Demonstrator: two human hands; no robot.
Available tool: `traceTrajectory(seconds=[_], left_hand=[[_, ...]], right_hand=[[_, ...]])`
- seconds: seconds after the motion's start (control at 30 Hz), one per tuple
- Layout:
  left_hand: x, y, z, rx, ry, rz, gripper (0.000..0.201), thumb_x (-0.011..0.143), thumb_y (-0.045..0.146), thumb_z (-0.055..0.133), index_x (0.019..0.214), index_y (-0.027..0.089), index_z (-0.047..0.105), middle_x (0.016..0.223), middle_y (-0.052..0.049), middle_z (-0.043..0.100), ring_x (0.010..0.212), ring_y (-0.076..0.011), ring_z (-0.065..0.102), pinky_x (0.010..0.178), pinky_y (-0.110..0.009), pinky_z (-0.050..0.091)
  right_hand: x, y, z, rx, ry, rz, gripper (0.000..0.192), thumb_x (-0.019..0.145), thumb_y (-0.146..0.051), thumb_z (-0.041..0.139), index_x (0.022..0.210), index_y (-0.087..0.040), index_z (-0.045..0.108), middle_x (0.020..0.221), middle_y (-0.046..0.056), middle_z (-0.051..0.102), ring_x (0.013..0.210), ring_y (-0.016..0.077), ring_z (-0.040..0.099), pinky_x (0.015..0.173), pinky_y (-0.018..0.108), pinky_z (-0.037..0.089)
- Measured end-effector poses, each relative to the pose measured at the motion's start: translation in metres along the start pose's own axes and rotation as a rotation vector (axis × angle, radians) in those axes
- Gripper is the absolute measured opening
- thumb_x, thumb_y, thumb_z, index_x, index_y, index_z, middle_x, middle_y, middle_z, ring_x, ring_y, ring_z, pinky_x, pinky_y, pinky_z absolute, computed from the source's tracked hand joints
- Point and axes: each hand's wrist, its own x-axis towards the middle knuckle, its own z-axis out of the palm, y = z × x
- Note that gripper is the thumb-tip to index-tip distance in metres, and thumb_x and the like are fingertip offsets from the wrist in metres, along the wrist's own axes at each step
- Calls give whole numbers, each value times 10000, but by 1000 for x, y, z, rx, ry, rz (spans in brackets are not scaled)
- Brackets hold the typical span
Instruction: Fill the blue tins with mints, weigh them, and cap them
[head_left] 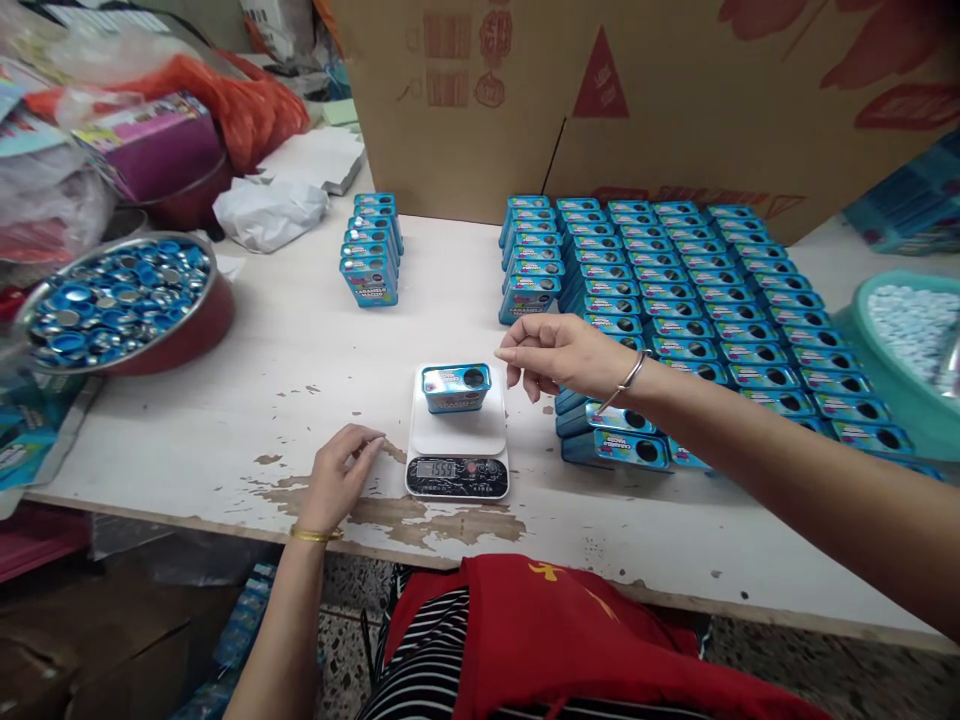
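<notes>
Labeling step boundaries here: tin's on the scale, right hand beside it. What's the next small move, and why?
Probably the right hand closes on the tin and lifts it off the scale. The tin sits alone on the platform, the display already shows a number, and the fingers hover just right of it, empty. The left hand rests on the table.

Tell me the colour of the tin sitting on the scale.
The tin is teal blue with a colourful printed label on its side, seen in the head view.

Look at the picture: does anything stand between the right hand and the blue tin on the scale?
Nothing visible does. The right hand hovers just right of the blue tin on the scale, with only open air between them.
</notes>
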Motion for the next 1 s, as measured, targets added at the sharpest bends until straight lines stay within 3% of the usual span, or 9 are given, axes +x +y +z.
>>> traceTrajectory(seconds=[0.23,0.37,0.47,0.57,0.63,0.7,0.77,0.87,1.0], left_hand=[[15,17,2,-33,19,61,180,874,326,546,971,191,613,918,-36,613,801,-132,561,719,-269,452],[33,27,11,-68,45,89,638,760,393,689,1316,240,417,1221,-93,553,1083,-202,543,875,-340,462],[55,33,27,-104,-8,149,836,699,416,737,1392,218,311,1343,-137,485,1226,-257,476,1002,-417,408],[73,43,38,-113,-64,227,580,773,369,660,1281,185,448,1192,-112,607,1105,-235,574,955,-398,454],[78,55,36,-25,-71,383,392,812,286,594,1190,207,524,1121,-75,651,1039,-217,606,969,-421,443],[79,67,30,147,-69,574,368,800,212,566,1166,245,551,1171,-54,641,1076,-223,588,1041,-483,367],[76,76,23,318,-52,681,382,790,170,546,1158,270,564,1205,-43,630,1094,-228,575,1066,-518,319],[72,78,20,462,-16,701,352,797,151,526,1123,267,587,1158,-45,655,1057,-220,583,1049,-503,340],[69,69,21,479,33,688,397,778,126,527,1146,269,568,1152,-46,655,1055,-216,582,1048,-490,345]], right_hand=[[-6,7,2,43,-3,14,218,771,-283,692,694,-145,540,495,-25,606,330,40,457,321,147,307],[-18,19,24,408,-31,140,210,787,-297,661,704,-146,541,565,-5,623,380,46,480,318,138,284],[-27,42,50,765,-18,247,211,809,-315,624,715,-136,563,616,9,615,427,53,504,328,137,305],[-32,66,71,1023,88,376,188,846,-269,564,749,-113,602,596,15,584,445,65,526,368,146,369],[-34,74,79,1157,173,416,206,874,-246,516,756,-106,611,588,24,573,451,72,530,376,149,374],[-33,74,83,1269,266,389,230,901,-224,460,760,-117,606,591,27,569,454,80,525,377,158,373],[-31,71,84,1346,343,355,243,914,-203,424,752,-135,592,589,22,564,450,85,511,386,170,381],[-26,65,84,1390,372,354,233,911,-199,429,736,-145,572,573,16,550,442,88,491,375,173,358],[-22,62,82,1396,343,339,202,898,-192,443,737,-141,554,572,12,535,442,88,486,372,174,345]])
